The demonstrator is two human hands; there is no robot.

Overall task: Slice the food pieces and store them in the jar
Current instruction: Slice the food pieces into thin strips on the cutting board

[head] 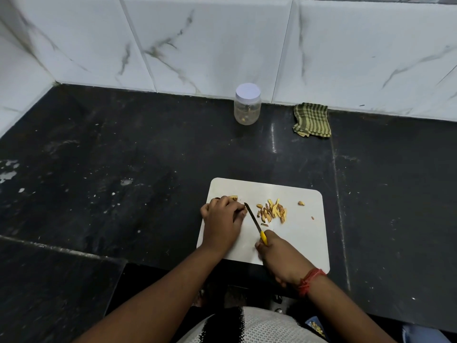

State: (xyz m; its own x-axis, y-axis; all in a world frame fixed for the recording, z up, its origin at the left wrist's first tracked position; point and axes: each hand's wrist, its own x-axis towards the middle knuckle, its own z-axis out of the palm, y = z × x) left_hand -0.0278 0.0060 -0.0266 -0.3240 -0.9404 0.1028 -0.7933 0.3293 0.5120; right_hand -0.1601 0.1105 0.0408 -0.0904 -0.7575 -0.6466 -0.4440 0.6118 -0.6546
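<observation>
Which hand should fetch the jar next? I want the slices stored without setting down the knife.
Probably the left hand. It only steadies a food piece on the board, while the right hand grips the knife. The lidded jar stands far back by the wall.

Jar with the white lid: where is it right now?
In the head view the jar stands on the black counter against the tiled wall, beyond the cutting board, with the green striped cloth to its right.

White cutting board (296, 233), yellow-handled knife (256, 222), green-striped cloth (312, 120), black counter (123, 169), white-lidded jar (247, 103).
</observation>
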